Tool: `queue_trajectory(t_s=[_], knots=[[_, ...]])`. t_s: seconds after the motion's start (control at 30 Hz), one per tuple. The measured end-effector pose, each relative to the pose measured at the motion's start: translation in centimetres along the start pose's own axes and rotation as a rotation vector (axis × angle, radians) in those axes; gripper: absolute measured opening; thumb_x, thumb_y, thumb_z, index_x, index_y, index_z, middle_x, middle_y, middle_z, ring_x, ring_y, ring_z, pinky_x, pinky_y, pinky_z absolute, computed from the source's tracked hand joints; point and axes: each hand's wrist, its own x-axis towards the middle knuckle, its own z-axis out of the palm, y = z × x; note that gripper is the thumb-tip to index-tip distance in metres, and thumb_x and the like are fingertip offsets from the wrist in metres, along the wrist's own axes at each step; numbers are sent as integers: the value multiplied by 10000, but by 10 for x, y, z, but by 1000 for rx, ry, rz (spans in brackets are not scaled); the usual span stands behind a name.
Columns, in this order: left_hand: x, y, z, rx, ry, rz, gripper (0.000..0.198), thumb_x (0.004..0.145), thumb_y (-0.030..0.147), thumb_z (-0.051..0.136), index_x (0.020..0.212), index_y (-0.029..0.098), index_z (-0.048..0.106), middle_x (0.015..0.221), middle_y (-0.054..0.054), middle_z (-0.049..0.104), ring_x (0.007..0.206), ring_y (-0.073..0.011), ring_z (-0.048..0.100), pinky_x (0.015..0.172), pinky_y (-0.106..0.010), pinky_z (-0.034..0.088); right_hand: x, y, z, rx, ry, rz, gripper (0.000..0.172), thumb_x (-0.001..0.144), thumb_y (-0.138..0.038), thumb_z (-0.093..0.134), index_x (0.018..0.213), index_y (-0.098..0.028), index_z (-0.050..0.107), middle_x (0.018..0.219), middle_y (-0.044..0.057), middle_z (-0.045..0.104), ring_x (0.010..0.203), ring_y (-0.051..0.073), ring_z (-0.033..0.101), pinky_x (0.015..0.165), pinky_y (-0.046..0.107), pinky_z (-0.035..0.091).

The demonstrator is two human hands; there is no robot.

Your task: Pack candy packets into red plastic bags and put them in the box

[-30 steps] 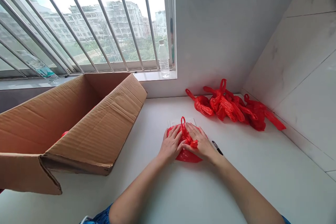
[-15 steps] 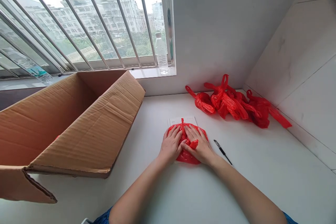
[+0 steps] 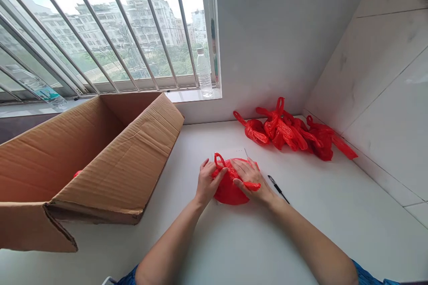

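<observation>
Between my hands lies a red plastic bag, on top of a white sheet or booklet whose far edge shows. My left hand is closed at the bag's left side, thumb and fingers pinching the plastic near a handle loop that sticks up. Flat across the bag's right part rests my right hand, fingers stretched out, with a twist of red plastic poking out by its thumb. What the bag contains is hidden. A black pen lies just right of my right hand.
An open cardboard box stands at the left, a bit of red inside. Several knotted red bags are heaped by the back wall. A clear bottle stands on the sill before the barred window; another bottle lies farther left.
My left hand has gone from lying flat on the bag to pinching its left side. The handle loop has shifted left and opened. My right hand stays pressed on the bag.
</observation>
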Motion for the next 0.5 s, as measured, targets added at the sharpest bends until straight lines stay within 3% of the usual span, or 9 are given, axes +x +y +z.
queue_trajectory(t_s=[0.1,0.23,0.37,0.43,0.5], knots=[[3,-9,-4,-48,98,-105,331,915,519,546,819,221,653,841,-31,701,838,-204,636,927,-358,481,-2,4,-10,12,-9,53,539,1057,-411,185,1561,-259,301,1520,62,484,1413,249,408,1227,550,159],[4,-13,-6,-81,114,-153,377,945,526,494,909,196,673,904,-63,726,838,-211,665,807,-324,516,-5,10,-18,25,-48,131,538,1057,-427,183,1536,-255,361,1532,62,467,1403,234,422,1208,515,242],[0,-4,-4,-7,-24,-24,366,978,455,461,1176,219,658,1236,-101,677,1149,-249,623,1020,-395,465,-5,10,-15,-1,-54,106,631,1018,-566,296,1555,-236,317,1593,82,368,1469,258,322,1219,541,199],[-5,-4,1,148,-169,96,434,993,417,442,1389,262,533,1460,-91,531,1361,-254,479,1174,-457,316,-4,9,-8,-14,-51,96,676,996,-606,331,1563,-240,293,1615,73,322,1500,262,258,1227,551,168],[-11,-9,10,311,-271,149,515,1001,406,435,1502,293,392,1571,-72,396,1465,-247,346,1232,-494,189,-4,8,2,-20,-62,117,678,998,-611,317,1570,-249,274,1622,65,306,1512,261,229,1225,554,176]])
